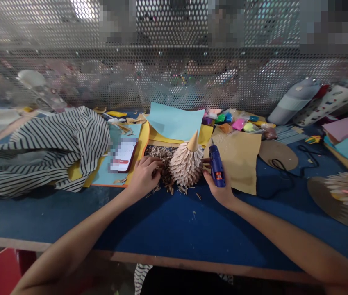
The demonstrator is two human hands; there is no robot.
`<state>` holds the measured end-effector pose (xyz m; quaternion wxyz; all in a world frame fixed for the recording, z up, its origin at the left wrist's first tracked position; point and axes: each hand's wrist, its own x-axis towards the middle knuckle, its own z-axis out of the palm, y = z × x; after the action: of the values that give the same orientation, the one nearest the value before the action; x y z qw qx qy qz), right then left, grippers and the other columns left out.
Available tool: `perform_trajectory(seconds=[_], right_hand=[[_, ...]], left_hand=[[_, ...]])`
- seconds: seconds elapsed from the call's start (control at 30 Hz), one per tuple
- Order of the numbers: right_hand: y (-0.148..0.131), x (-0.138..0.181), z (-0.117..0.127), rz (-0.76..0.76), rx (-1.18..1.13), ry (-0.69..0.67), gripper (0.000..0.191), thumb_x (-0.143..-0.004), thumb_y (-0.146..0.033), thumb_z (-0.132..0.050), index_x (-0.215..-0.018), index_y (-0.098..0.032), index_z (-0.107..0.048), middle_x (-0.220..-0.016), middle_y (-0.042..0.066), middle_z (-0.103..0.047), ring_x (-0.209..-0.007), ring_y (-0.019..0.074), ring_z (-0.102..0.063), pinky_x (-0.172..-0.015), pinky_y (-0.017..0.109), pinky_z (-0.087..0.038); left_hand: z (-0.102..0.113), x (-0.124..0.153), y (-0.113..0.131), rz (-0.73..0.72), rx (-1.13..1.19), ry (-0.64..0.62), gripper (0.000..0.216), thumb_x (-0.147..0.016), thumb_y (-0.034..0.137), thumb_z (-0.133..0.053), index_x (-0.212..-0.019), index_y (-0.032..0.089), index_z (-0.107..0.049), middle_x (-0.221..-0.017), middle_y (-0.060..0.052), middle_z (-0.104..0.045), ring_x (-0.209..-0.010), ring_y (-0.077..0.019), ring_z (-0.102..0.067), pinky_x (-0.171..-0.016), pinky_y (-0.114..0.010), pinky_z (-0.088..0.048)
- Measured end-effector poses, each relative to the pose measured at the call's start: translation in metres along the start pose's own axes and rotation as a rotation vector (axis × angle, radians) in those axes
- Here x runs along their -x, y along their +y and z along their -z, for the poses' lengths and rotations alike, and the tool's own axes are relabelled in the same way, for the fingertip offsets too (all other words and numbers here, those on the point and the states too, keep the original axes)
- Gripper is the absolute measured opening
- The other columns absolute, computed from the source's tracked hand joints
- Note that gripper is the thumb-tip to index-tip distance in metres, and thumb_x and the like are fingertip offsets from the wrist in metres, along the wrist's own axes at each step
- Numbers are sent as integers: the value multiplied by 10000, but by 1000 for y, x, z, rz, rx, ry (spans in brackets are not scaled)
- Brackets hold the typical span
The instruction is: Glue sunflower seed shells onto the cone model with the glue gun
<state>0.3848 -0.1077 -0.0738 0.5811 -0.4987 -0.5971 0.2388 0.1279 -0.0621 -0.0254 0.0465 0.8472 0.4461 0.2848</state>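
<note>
Fingers [158, 163] of the left hand [143, 177] are curled down against a heap of dark seeds [160, 157], right by a cone-shaped figure covered in overlapping pale seeds [186, 166], though I can't tell if they're really gripping anything. The figure stands upright on the tabletop, topped with a pointed tan tip. Fingers of the right hand [219, 190] are clenched around a blue glue gun [217, 166] with an orange bit near the front, just to the right of the figure.

Going left to right across the blue tabletop [38, 221], there's a bunched black-and-white striped cloth [38, 151], then a phone with a blurred screen [123, 155] lying on a light blue and yellow card [137, 139]. Behind the figure, a curled sheet of pale blue paper [175, 121] sits on yellow card, with little packets of colourful modelling clay [232, 121] further back. Right of the glue gun is a creased tan paper sheet [238, 159], then a round brown cardboard disc [278, 155] with a black cord [303, 164] running past it. Over at the far right, another seed-covered piece [346, 196] sits on a brown disc, beside stacked pink and teal paper [344, 137].
</note>
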Motion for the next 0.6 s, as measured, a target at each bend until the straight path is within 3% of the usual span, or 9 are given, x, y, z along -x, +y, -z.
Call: perform_trajectory(seconds=[0.27, 0.43, 0.6], right_hand=[[4, 2, -2, 33, 62, 24, 268, -884, -391, -600, -1118, -269, -553, -1063, 63, -649, -1002, 233, -645, -940, 434, -534], [4, 2, -1, 7, 45, 35, 254, -881, -396, -606, -1088, -255, -564, -1024, 58, -652, -966, 219, -645, -937, 419, -527], [-1, 0, 1, -32, -31, 2, 253, -884, -375, -609, -1106, -256, -580, -1067, 64, -655, -994, 220, -645, -933, 403, -528]], left_hand=[[-7, 1, -4, -144, -42, -2, 217, -904, 169, -487, -993, 182, -684, -1104, -66, -725, -1126, -262, -606, -960, -480, -473], [-10, -1, -8, -66, -42, -122, 270, -898, 174, -502, -1102, 185, -679, -1187, -81, -700, -1171, -259, -600, -1016, -483, -459], [-11, -4, -15, -51, 46, -102, 273, -905, 163, -489, -1086, 163, -693, -1151, -102, -713, -1119, -263, -635, -987, -479, -497]])
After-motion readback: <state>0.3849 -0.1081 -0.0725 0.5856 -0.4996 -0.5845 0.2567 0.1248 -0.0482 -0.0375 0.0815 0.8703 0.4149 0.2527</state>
